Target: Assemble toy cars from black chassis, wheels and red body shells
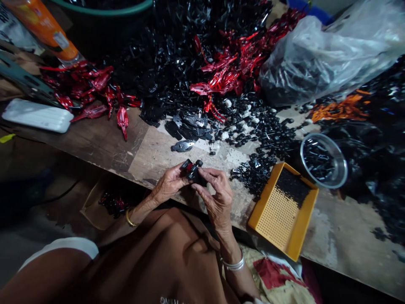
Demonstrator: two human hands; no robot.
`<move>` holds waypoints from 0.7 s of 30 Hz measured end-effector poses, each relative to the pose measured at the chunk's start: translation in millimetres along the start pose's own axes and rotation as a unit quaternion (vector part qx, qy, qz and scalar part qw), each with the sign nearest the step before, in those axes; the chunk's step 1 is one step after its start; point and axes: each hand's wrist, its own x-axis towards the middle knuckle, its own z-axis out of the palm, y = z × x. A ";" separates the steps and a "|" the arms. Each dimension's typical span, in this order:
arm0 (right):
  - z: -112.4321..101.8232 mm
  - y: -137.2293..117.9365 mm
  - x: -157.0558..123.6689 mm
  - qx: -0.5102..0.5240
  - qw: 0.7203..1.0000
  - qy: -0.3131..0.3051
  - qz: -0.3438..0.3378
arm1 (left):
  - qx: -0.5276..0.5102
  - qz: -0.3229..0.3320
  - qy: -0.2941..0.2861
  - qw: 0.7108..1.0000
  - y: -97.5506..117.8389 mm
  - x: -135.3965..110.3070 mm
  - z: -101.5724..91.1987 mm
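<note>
Now: hands raised together above wooden surface [104, 143] | left hand [169, 183]: fingers closed, gripping black-and-red plastic part [191, 171] | right hand [217, 196]: fingers curled, pinching same part

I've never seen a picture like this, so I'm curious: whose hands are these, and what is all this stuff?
This picture comes from a camera worn on a person's head, so you see what they see, looking down. Their left hand and right hand hold a small black and red plastic part. On the wooden bench lie shiny red plastic pieces, small black plastic pieces, a yellow tray with many little holes, a steel bowl of black pieces, and a clear plastic bag.
</note>
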 end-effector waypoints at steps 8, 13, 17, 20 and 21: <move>0.2 9.5 -3.7 0.024 0.999 0.011 -0.038 | 0.070 0.045 -0.003 0.997 1.2 -4.5 3.1; -0.8 16.5 -5.9 0.020 0.998 0.009 -0.062 | 0.128 0.081 -0.019 0.988 2.1 -4.1 3.2; -1.1 23.0 -5.5 0.033 0.996 0.014 -0.080 | 0.177 0.123 -0.017 0.976 -1.6 -2.7 0.7; -1.7 25.6 -4.0 0.044 0.994 0.015 -0.094 | 0.199 0.148 -0.016 0.969 -3.4 -1.8 0.2; -1.8 25.5 -3.6 0.044 0.994 0.013 -0.095 | 0.199 0.152 -0.015 0.968 -3.7 -1.6 0.5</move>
